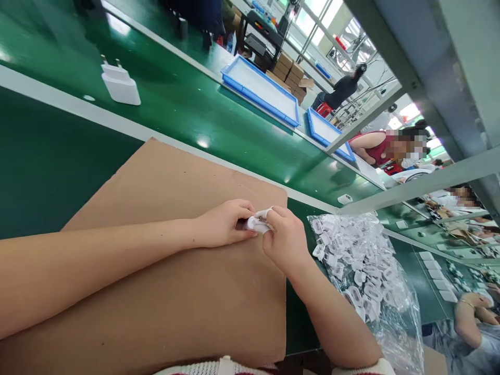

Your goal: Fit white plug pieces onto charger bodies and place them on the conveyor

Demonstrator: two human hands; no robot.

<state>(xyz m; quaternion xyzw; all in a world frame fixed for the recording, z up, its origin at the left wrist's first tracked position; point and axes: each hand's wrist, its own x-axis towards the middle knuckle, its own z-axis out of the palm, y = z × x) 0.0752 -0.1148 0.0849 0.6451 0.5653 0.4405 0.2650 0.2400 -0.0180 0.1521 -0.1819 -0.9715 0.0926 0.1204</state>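
Above the brown cardboard sheet [187, 302], my left hand [222, 223] and my right hand [287, 237] meet at a small white plastic charger housing [258, 223]. My left fingers grip its left end, while the thumb and fingers of my right hand pinch its right side. Fingers cover much of it, so I cannot tell whether it is one piece or two fitted together. Close by my right forearm lies a clear plastic bag [402, 317] with many similar white plastic parts [355, 255].
A white plug charger [121, 86] sits on the green conveyor belt [187, 109], and a smaller white piece [345, 199] lies farther along. Blue-rimmed trays [260, 91] stand beyond. A metal frame [422, 179] crosses at the right. Other people work across the line and at the right.
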